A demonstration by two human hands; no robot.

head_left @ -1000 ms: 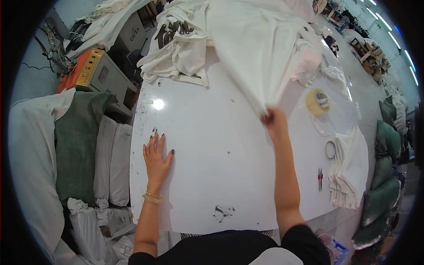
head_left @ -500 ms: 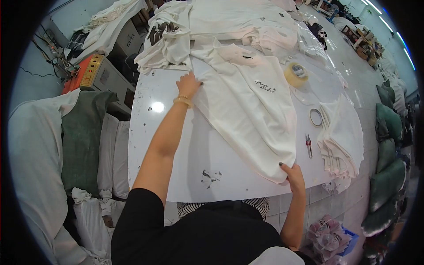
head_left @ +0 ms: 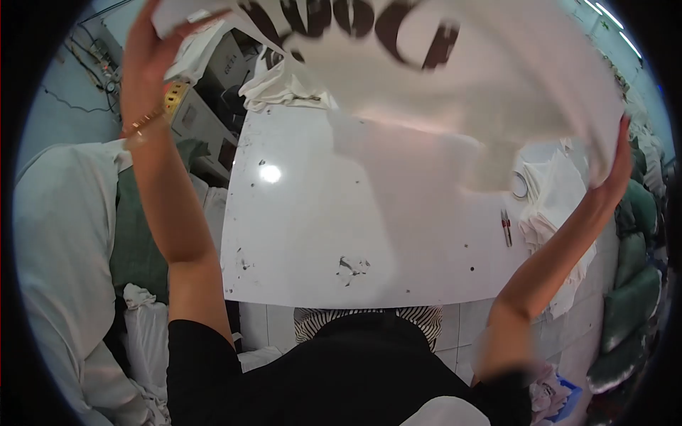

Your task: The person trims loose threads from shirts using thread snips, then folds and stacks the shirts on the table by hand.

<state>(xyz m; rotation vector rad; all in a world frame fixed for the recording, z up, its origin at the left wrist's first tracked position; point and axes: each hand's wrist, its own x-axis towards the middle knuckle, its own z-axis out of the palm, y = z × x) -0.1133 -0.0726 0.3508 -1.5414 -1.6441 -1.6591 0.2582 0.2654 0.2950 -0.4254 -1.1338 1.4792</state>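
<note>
A white shirt (head_left: 426, 92) with large dark lettering is raised in the air above the white table (head_left: 298, 213), stretched between both hands and blurred by motion. My left hand (head_left: 153, 53), with a bracelet at the wrist, grips its edge at the upper left. At the far right, my right hand (head_left: 616, 162) is closed on the opposite edge, its fingers partly hidden by the cloth. The shirt's top runs out of view, and it covers most of the table's far side.
On the table's right lie thread snips (head_left: 506, 228), a tape roll (head_left: 520, 185) partly behind the shirt, and stacked white fabric pieces (head_left: 550, 195). Crumpled white cloth (head_left: 288, 89) sits at the far left. Green sacks (head_left: 621, 295) line the right floor; covered bundles (head_left: 64, 248) stand left.
The shirt was lying on the table, small lettering up; now it is lifted and its large-lettered side faces me. Both hands have risen and spread apart, still gripping it.
</note>
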